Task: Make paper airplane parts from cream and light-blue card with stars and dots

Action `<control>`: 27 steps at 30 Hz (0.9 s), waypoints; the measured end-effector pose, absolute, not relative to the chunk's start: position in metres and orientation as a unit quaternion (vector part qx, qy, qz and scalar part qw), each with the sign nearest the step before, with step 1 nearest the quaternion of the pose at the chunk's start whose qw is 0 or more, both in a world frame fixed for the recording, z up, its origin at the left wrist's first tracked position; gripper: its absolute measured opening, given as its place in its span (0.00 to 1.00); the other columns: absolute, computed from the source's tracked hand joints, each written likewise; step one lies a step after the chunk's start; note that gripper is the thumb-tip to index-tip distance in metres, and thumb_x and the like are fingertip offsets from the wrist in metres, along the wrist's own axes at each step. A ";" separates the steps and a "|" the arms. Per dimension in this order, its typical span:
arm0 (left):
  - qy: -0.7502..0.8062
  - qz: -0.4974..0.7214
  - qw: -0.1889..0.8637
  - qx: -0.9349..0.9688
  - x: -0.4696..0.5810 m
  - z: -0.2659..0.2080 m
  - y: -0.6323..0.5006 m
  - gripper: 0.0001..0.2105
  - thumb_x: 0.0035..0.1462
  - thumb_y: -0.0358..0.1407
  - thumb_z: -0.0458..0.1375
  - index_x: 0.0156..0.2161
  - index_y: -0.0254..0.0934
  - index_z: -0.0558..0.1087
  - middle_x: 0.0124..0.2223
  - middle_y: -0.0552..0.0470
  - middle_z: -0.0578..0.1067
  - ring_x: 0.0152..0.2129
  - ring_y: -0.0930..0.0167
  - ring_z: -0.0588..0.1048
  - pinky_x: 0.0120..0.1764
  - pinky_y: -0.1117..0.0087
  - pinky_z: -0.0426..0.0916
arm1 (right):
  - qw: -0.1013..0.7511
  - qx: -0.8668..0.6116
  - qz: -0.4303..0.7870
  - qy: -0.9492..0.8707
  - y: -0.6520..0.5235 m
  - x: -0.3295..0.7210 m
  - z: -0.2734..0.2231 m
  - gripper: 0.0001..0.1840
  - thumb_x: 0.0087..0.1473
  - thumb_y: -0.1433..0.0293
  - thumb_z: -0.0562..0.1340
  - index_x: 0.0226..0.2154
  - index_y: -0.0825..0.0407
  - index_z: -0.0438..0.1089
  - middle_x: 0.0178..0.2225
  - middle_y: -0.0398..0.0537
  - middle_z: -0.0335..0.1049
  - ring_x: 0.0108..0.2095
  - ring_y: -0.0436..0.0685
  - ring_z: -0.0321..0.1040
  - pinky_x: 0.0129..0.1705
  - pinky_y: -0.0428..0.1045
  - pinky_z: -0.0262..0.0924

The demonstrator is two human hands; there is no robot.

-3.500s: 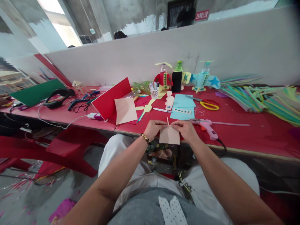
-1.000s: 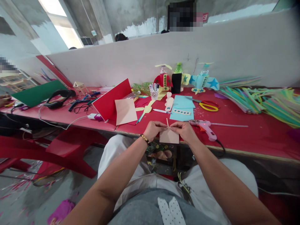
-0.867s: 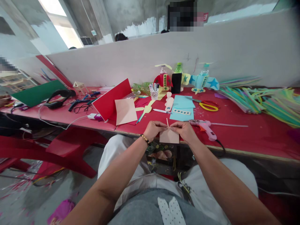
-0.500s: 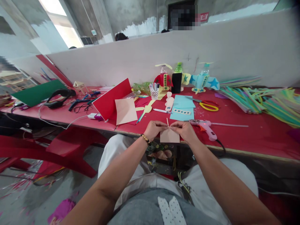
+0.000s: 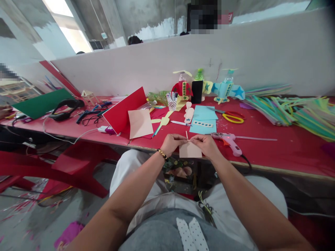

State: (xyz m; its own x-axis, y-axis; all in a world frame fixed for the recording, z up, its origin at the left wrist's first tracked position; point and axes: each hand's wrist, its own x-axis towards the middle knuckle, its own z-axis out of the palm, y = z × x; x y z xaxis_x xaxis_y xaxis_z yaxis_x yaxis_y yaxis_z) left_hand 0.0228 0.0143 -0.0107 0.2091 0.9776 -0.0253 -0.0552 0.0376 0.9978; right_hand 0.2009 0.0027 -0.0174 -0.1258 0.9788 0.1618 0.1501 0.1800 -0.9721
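Red tabletop [image 5: 272, 153]: pink glue gun [image 5: 229, 139], scissors [image 5: 235, 121], blue sheets [image 5: 205, 112], pen cup [image 5: 172, 105], pastel strips [image 5: 277, 108] heaped right.

Count two hands: one left hand [image 5: 172, 144], one right hand [image 5: 208, 144]. Between these, one small beige sheet [image 5: 190, 151] and one thin pale strip [image 5: 186, 134]. From here as clock centre, find one larger beige sheet [image 5: 140, 124] and one red board [image 5: 123, 109] at ten o'clock, one patterned cup [image 5: 172, 104] at eleven, one black phone [image 5: 197, 92] at twelve, three bottle toys [image 5: 181, 89] from twelve to one, two blue sheets [image 5: 204, 112] at one, one pair of scissors [image 5: 233, 118] at two, one glue gun [image 5: 230, 140] at three.
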 end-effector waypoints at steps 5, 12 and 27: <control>0.438 0.451 0.570 0.528 0.022 -0.012 0.015 0.15 0.35 0.38 0.70 0.30 0.31 0.79 0.26 0.50 0.77 0.22 0.74 0.71 0.29 0.73 0.65 | 0.473 -0.464 0.446 -0.601 0.002 0.201 -0.017 0.13 0.45 0.60 0.65 0.27 0.55 0.75 0.23 0.45 0.72 0.22 0.51 0.63 0.25 0.46 0.56; 0.442 0.452 0.578 0.515 0.023 -0.015 0.015 0.16 0.31 0.37 0.71 0.28 0.31 0.77 0.24 0.52 0.76 0.20 0.74 0.70 0.27 0.72 0.65 | 0.475 -0.458 0.445 -0.605 0.004 0.201 -0.019 0.12 0.42 0.62 0.67 0.27 0.54 0.76 0.21 0.44 0.71 0.22 0.51 0.62 0.24 0.47 0.55; 0.436 0.441 0.585 0.523 0.020 -0.012 0.016 0.14 0.33 0.38 0.70 0.28 0.31 0.78 0.25 0.51 0.76 0.22 0.73 0.71 0.29 0.71 0.66 | 0.466 -0.464 0.417 -0.627 0.004 0.201 -0.022 0.17 0.42 0.58 0.67 0.30 0.55 0.76 0.22 0.46 0.73 0.23 0.53 0.65 0.26 0.47 0.58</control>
State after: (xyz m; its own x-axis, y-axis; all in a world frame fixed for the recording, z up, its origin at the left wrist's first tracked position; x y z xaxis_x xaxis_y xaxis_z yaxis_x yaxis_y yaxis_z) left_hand 0.0202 0.0159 -0.0116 0.2317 0.9716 -0.0486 -0.0599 0.0641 0.9961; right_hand 0.2008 0.0040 -0.0219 -0.1346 0.9709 0.1981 0.1932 0.2218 -0.9557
